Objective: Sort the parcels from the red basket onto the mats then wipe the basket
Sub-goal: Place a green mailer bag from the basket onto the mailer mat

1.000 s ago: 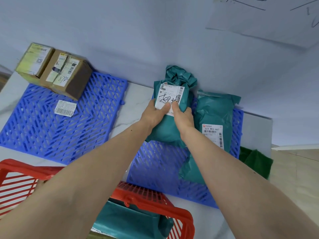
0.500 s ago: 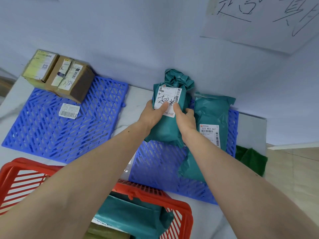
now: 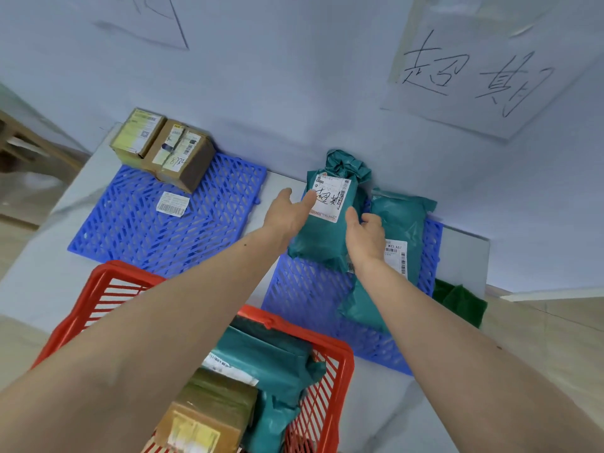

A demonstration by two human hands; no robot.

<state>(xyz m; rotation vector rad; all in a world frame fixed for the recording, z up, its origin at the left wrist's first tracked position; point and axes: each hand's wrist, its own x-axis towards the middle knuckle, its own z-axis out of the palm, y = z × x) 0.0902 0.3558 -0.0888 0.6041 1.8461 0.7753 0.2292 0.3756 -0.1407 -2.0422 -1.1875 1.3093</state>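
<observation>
Now your left hand (image 3: 287,214) sits at the middle of the frame with its fingers (image 3: 309,199) straight and loosely spread, the tips lying against the left edge of the white label (image 3: 331,199) on the teal parcel (image 3: 322,223); nothing is gripped. Your right hand (image 3: 366,238) is just right of that parcel, palm turned toward it, fingers relaxed and slightly bent, holding nothing, and you cannot tell from this view whether it touches the wrapping. That parcel lies at the far left corner of the right blue mat (image 3: 307,295), its bunched top leaning toward the wall (image 3: 294,76). Beside it on the right, a second teal parcel (image 3: 402,223) lies flat on the same mat, partly hidden by your right forearm.

At the upper left of the frame, the left blue mat (image 3: 147,233) carries 2 cardboard boxes (image 3: 163,145) side by side at its far edge, with a loose barcode label (image 3: 172,204) lying just in front of them. Along the lower edge, the red basket (image 3: 330,397) holds a teal parcel (image 3: 274,361) and a brown box (image 3: 209,416) pressed together. A green cloth (image 3: 457,299) lies at the right edge of the table (image 3: 39,289), just beyond the right mat. On the wall at the upper right hangs a white paper sign (image 3: 474,70) with handwritten characters.
</observation>
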